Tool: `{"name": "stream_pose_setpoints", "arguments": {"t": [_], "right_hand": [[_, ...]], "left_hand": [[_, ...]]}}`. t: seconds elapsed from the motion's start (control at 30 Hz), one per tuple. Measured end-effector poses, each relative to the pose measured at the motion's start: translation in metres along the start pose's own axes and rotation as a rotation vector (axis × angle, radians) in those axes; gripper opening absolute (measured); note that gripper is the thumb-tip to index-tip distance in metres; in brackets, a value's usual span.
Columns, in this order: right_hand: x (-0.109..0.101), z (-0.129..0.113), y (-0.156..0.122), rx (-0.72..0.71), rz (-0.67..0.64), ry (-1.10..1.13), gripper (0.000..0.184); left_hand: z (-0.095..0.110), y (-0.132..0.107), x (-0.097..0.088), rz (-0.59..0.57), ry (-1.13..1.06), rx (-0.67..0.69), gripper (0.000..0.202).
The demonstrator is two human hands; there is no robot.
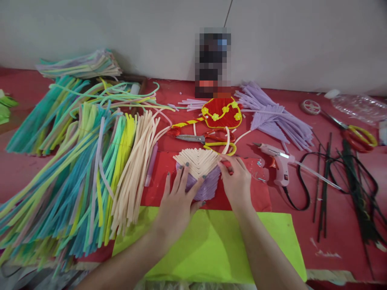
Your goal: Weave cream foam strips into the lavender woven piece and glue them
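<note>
While the fingers of the left hand lie spread on a cream-and-purple woven piece, those of the right hand bunch at its right edge, grip unclear; the piece rests on a red mat on the desk, between scissors and a green sheet.

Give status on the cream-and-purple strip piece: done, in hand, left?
Done: the cream-and-purple piece shows a cream chevron top over purple rows; a red-and-yellow piece behind it looks finished.
In hand: the left hand lies flat on the piece, and the right hand is at its right edge.
Left: probably more rows, since loose cream strips lie beside it; the glue gun is set down.
</note>
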State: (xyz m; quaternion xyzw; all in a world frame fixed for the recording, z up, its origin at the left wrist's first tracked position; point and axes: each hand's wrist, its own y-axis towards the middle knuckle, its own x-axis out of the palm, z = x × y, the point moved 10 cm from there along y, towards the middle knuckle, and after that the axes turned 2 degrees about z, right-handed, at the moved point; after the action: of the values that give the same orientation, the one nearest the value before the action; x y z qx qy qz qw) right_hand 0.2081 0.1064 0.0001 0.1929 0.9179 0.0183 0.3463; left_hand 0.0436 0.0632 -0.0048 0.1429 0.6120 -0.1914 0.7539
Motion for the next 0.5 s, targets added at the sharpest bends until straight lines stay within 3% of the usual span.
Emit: {"name": "stream_pose_setpoints", "arguments": {"t": [0.5], "right_hand": [[0.005,0.017,0.004,0.140,-0.091,0.159,0.023]], "left_hand": [[0.001,0.002,0.002,-0.028,-0.015,0.026,0.056]]}}
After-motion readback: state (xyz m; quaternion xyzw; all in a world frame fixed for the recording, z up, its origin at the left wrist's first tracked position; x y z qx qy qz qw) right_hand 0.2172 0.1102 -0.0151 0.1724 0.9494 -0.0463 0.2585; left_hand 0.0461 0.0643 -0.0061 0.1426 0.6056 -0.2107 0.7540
